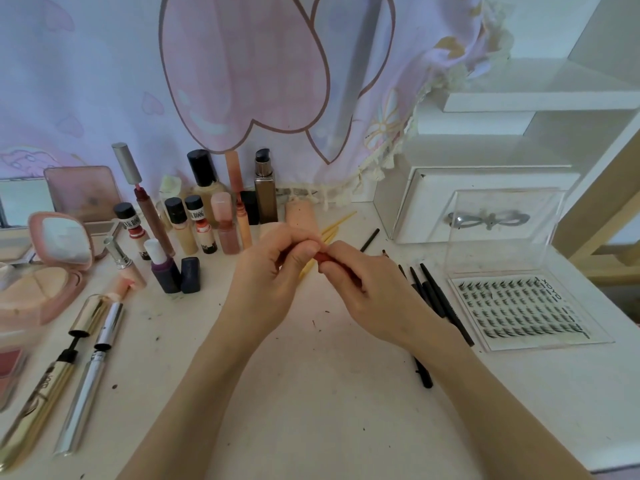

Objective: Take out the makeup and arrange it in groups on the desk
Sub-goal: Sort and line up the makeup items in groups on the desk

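Both hands meet mid-desk: left hand [266,271] and right hand [360,292] pinch a red pencil [323,257] between them, its length running from ten to four o'clock. Black pencils [438,299] lie grouped at three o'clock, nearer the right hand.

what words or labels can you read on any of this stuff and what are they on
"NK BOOG", partly cut off: band on the small black-capped bottle.
"K BOOG", partly cut off: band on the second such bottle.
"XOYO": edge of the lash tray, sideways.
Script on the gold mascara tube: too blurred to read.
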A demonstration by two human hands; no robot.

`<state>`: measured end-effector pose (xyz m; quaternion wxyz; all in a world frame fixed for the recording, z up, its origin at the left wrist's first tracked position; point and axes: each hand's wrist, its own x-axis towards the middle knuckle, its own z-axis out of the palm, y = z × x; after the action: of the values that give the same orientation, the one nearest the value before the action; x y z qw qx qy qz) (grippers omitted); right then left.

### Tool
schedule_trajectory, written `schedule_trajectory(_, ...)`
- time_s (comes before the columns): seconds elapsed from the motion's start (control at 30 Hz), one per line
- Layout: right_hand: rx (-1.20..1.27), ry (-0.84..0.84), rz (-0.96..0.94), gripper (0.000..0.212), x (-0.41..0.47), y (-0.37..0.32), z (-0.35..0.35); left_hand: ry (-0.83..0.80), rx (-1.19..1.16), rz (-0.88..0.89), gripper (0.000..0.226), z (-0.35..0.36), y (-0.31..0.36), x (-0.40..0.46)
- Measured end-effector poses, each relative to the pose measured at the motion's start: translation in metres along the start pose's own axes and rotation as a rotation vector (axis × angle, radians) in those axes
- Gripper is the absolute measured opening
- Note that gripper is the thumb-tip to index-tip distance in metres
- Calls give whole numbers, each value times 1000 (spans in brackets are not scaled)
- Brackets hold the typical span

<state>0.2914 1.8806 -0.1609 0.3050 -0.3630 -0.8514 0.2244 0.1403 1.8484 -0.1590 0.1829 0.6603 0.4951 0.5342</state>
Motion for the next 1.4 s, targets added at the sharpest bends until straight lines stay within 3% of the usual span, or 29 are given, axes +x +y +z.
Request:
schedule_trajectory(0.27,-63,-36,5,24,2,-5,-4,12,25,0,8,-2,-3,1)
schedule_trajectory(0.43,-14,-177,160,29,5,-17,-12,16,-27,-1,12,-7,1,2)
schedule_trajectory(0.77,30,-210,361,8,-16,-9,-54,121,-152,-169,8,-7,9,1)
schedule_trajectory(0.93,385,50,613,12,-18,-2,-74,170,28,-299,9,9,6,0)
schedule_trajectory(1.0,348,86,661,13,-16,1,-78,121,119,-329,15,21,8,-5)
schedule_trajectory(1.13,309,5,707,13,-7,1,-73,-21,326,-366,16,43,14,-17)
schedule_trajectory(1.23,285,-4,751,18,0,5,-62,-42,351,-363,16,53,18,-24)
schedule_trajectory(1.4,40,-30,717,31,5,10,-44,-64,410,-339,14,61,15,-30)
